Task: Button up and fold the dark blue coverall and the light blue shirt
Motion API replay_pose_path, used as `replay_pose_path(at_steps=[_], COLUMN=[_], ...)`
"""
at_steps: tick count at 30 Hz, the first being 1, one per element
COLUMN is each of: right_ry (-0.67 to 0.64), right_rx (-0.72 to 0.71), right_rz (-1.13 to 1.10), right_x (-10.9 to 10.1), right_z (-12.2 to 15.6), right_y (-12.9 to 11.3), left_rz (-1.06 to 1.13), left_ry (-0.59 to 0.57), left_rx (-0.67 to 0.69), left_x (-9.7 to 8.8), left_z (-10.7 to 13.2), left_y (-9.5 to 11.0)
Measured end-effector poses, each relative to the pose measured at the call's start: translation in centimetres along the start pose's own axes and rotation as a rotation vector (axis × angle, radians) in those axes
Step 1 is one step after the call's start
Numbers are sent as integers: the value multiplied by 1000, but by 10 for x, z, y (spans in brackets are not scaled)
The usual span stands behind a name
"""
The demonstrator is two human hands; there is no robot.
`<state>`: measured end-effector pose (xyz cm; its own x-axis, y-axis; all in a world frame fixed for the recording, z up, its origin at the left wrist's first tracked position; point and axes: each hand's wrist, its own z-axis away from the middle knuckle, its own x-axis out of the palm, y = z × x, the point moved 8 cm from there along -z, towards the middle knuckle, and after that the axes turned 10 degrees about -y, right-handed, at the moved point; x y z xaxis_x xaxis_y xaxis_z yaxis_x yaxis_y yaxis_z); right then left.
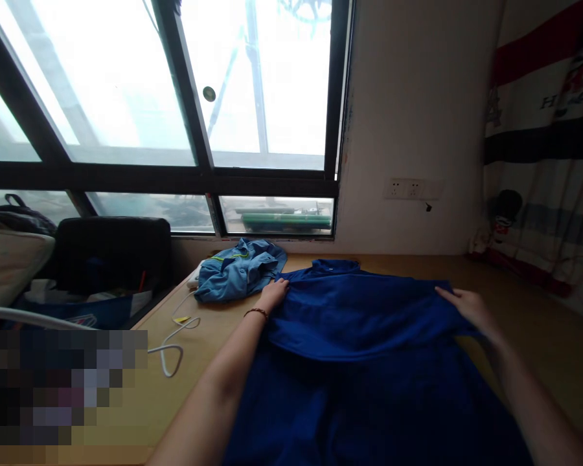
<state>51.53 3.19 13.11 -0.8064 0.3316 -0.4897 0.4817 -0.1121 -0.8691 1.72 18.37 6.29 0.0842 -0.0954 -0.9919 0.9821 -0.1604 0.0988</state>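
- While the blue garment [369, 401] is lying spread on the table [197, 349], its collar [335, 266] at the far end, both hands are grasping its upper layer [340, 317].
- The left hand [273, 294] is pinching that layer's left edge near the collar; the right hand [465, 304] is pinching its far right corner between thumb and fingers.
- Done, as far as is showing: the garment is resting opened out, and the upper layer is overlapping the rest, its curved near edge crossing the middle. Whether that edge is a hem or a fold, I cannot tell.
- Left, in my judgement: the upper layer is looking unsettled, with creases running between the hands, and the near part is spreading out loosely, so the work is apparently sitting partway.
- A lighter blue garment [243, 272] is lying crumpled beside the left hand, with neither hand holding it.
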Motion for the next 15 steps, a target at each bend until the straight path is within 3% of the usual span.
replay_pose_path(at_steps=[4,7,9,13,15], right_ry=[-175,-200,-110,165,248], right_rx=[154,67,-35,-258,-304], right_rz=[32,111,240,516,609], right_x=[19,24,21,13,14], right_z=[-15,-24,-28,-37,-49], right_y=[80,92,73,-1,-28], left_rz=[-54,-83,-98,-60,18], left_ry=[29,68,133,316,329], left_rx=[-29,-41,-79,-286,-396], left_x=[8,5,-2,-26,-33], left_z=[-9,-14,-15,-10,-11], left_y=[-12,-15,-19,-42,-58])
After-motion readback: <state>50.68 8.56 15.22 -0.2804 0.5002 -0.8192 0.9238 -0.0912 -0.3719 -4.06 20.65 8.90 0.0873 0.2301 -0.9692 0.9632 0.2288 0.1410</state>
